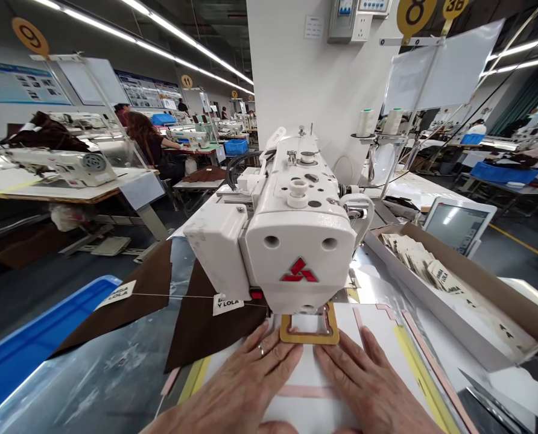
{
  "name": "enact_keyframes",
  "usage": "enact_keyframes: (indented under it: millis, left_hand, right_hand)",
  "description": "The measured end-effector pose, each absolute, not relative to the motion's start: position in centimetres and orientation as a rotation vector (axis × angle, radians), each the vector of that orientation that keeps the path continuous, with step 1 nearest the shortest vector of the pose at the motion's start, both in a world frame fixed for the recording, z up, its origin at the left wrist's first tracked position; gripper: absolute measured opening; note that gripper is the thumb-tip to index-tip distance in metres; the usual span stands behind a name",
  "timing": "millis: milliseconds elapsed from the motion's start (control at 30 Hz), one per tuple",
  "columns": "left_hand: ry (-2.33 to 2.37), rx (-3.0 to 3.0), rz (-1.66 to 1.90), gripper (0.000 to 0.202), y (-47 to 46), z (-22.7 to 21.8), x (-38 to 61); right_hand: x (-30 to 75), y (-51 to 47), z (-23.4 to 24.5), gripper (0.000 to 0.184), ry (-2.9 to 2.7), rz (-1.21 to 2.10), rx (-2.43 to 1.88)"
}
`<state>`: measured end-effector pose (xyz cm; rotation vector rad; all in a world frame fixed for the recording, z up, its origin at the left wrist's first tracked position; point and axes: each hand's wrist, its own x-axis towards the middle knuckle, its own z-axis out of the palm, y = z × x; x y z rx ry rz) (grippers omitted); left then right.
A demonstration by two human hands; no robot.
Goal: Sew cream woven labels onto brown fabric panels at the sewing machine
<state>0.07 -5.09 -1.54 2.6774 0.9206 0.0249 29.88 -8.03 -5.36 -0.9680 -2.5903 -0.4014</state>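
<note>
My left hand point(246, 380) lies flat, fingers spread, on a white sheet point(309, 377) in front of a white sewing machine point(291, 235). My right hand point(363, 380) lies flat beside it on the same sheet. Both sets of fingertips point at a tan rectangular frame clamp point(309, 328) under the machine head. Left of the machine lie brown fabric pieces point(201, 325) with white labels point(227, 303) sewn on. A thin thread joins the label there to a second label on another brown piece point(128, 304).
A cardboard box point(459, 295) with several white labels sits to the right, a tablet screen point(459, 224) behind it. A blue bin point(34, 337) is at the lower left. Other sewing stations and seated people point(149, 141) fill the background.
</note>
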Motion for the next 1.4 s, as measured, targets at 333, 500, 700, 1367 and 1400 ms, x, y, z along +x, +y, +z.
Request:
enact_keyframes:
  millis: [333,500,700,1367,1400]
  left_hand:
    - [0.995,2.594,-0.034,0.099,-4.3,-1.4,0.7]
    - [0.948,2.614,-0.013,0.093,-4.3,-1.1,0.7]
    - [0.982,2.599,0.002,0.103,-4.1,-0.9,0.9]
    - [1.003,2.6,0.143,0.112,-4.1,-0.8,1.5]
    - [1.003,2.598,0.138,0.112,-4.1,-0.8,1.5]
  right_hand:
    - [29.8,-7.5,-6.1,0.084,-2.58,-0.515,-0.955]
    - [29.4,-7.5,-6.2,0.088,-2.588,-0.543,-0.991]
    - [29.2,-7.6,-6.6,0.087,-2.544,-0.535,-1.012]
    - [27.0,-7.1,-7.4,0.096,-2.584,-0.482,-1.006]
    - [26.8,-7.0,-7.5,0.097,-2.578,-0.487,-1.015]
